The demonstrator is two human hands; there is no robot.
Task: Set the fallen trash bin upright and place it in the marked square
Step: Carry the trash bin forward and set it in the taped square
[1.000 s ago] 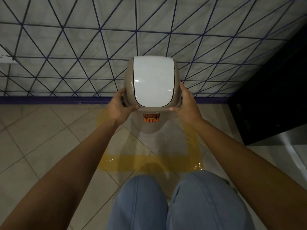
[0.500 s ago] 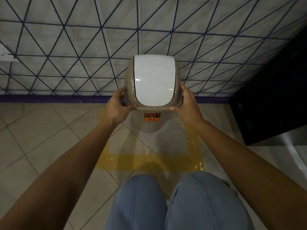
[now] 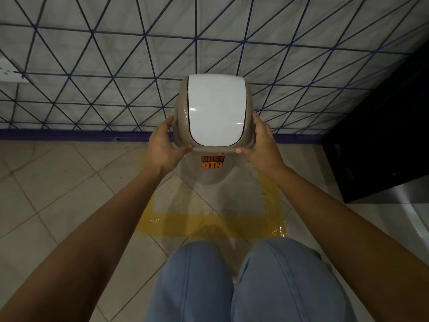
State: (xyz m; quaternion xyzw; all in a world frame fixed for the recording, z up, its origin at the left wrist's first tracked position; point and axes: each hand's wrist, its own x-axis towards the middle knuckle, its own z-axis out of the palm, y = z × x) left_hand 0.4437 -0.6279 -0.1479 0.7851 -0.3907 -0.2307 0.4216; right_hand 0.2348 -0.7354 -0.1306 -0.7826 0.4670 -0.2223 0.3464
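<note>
The trash bin is beige with a white swing lid and an orange "DUST BIN" label. It stands upright inside the marked square, a yellow tape outline on the tiled floor near the wall. My left hand grips the left side of the bin's top rim, thumb on the front edge. My right hand grips the right side of the rim the same way. The bin's base is partly hidden by its wide top.
A wall with a dark triangular line pattern and a purple skirting rises just behind the bin. A black cabinet stands at the right. My knees in blue jeans fill the lower middle.
The bin and both hands have barely shifted; the view has moved very slightly. Both hands keep their grip on the rim.
</note>
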